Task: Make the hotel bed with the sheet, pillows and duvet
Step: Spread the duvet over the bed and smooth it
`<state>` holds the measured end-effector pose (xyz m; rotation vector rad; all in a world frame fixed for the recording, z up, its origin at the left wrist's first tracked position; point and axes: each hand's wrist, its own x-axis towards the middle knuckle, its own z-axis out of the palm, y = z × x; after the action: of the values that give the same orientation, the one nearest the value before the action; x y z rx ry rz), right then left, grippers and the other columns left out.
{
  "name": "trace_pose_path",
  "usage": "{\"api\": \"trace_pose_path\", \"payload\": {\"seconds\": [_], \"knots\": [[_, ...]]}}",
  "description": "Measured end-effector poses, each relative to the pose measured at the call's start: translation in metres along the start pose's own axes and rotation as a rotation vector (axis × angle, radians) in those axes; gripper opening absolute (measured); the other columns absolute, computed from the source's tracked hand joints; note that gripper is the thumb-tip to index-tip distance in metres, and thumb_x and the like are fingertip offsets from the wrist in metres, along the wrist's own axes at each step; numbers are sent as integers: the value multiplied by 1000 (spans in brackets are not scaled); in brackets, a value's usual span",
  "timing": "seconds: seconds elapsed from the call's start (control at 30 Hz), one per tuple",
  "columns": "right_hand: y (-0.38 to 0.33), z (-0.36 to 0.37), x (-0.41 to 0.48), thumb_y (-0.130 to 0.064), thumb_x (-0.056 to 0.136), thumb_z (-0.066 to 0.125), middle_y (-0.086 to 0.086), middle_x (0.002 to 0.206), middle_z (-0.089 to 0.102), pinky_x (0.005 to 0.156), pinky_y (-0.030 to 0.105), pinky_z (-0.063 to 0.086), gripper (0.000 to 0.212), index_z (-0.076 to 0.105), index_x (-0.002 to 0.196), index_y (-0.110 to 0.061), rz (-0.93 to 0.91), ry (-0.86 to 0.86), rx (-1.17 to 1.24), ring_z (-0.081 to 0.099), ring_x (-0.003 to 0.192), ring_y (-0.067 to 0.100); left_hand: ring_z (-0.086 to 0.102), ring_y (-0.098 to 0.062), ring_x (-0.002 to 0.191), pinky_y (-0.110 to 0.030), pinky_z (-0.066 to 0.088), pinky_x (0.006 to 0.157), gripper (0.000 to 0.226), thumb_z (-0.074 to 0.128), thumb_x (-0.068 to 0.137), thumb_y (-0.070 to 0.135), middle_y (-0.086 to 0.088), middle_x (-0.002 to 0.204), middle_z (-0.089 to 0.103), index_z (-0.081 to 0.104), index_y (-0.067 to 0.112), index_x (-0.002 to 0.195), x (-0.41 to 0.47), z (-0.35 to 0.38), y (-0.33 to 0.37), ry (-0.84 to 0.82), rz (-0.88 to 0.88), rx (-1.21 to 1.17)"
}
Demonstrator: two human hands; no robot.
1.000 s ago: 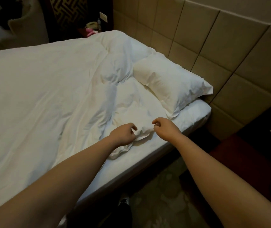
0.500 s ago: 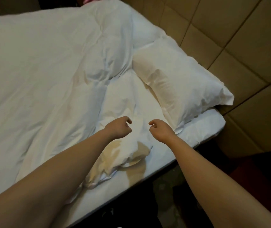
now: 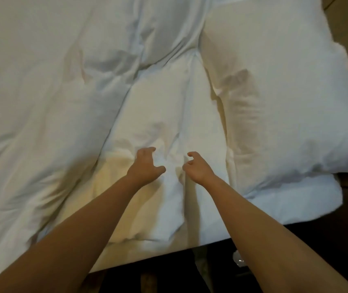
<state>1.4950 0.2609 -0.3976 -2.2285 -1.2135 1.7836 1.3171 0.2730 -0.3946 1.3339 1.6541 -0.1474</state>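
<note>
I've leaned closer; left hand [image 3: 145, 166] and right hand [image 3: 197, 169], lower centre over the duvet [image 3: 164, 106], fingers loosely curled, pinching nothing.

No text, label, brand, number or sign could be read anywhere in the view; the white bedding bore no legible print.
</note>
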Motion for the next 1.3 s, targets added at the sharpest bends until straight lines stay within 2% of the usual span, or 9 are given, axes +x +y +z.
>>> {"api": "trace_pose_path", "payload": {"seconds": [0.1, 0.2, 0.3, 0.47, 0.67, 0.87, 0.97, 1.1, 1.3], "knots": [[-2, 5, 32, -19, 92, 55, 8, 140, 44, 100, 35, 43, 68, 19, 150, -15, 38, -91, 60, 49, 121, 25, 21, -24, 141, -36, 34, 104, 78, 63, 84, 25, -10, 153, 20, 21, 10, 148, 22, 11, -7, 37, -19, 21], [-5, 14, 53, -21, 86, 66, 7, 141, 41, 97, 35, 45, 82, 15, 149, -12, 90, -139, 137, 48, 121, 26, 44, -29, 125, -35, 42, 89, 69, 55, 85, 14, -10, 139, 42, 23, 12, 145, 40, 11, -8, 32, -20, -30], [-13, 22, 61, -15, 82, 69, 7, 122, 51, 81, 31, 50, 66, 33, 136, -8, 103, -173, 154, 54, 105, 23, 55, -32, 107, -31, 37, 74, 49, 50, 89, 13, -8, 112, 52, 31, 12, 135, 50, 6, -3, 34, -69, -99], [-32, 25, 47, -13, 84, 59, 10, 115, 62, 88, 40, 54, 45, 48, 128, -10, 34, -239, 227, 63, 101, 26, 42, -28, 131, -34, 35, 99, 70, 48, 93, 48, -7, 146, 40, 25, 12, 148, 46, -1, 13, -28, -156, -207], [-54, -2, -17, -4, 85, 55, 9, 104, 63, 85, 36, 50, 20, 57, 103, -12, -130, -82, 148, 60, 97, 25, 66, -26, 91, -41, 55, 85, 77, 44, 75, 70, -11, 110, 65, 53, 9, 121, 18, -27, 55, -51, -79, -224], [-49, -37, -126, -5, 82, 62, 5, 106, 62, 70, 24, 45, 30, 58, 111, -10, -235, 77, 54, 57, 94, 20, 68, -28, 75, -32, 54, 73, 46, 51, 91, 46, -16, 80, 67, 61, 1, 98, -51, -38, 123, -140, 18, -122], [-37, -68, -192, -5, 86, 56, 12, 98, 65, 76, 33, 51, 20, 64, 103, -1, -260, 180, 9, 60, 89, 25, 60, -23, 60, -29, 50, 58, 27, 44, 96, 23, -13, 68, 61, 55, -2, 97, -95, -28, 163, -177, 203, -73], [-18, -125, -278, -8, 84, 60, 2, 79, 57, 59, 19, 40, 8, 60, 92, -9, -247, 426, 4, 54, 76, 18, 56, -26, 59, -31, 45, 56, 27, 40, 94, 15, -15, 64, 60, 57, -3, 83, -148, -6, 232, -162, 471, -74], [17, -197, -357, -16, 84, 59, -1, 73, 56, 65, 27, 44, 7, 62, 90, -13, -222, 746, 73, 56, 75, 19, 49, -25, 53, -26, 35, 48, 36, 40, 92, 18, -13, 60, 54, 53, 6, 61, -208, 31, 331, -61, 715, -159]]}}
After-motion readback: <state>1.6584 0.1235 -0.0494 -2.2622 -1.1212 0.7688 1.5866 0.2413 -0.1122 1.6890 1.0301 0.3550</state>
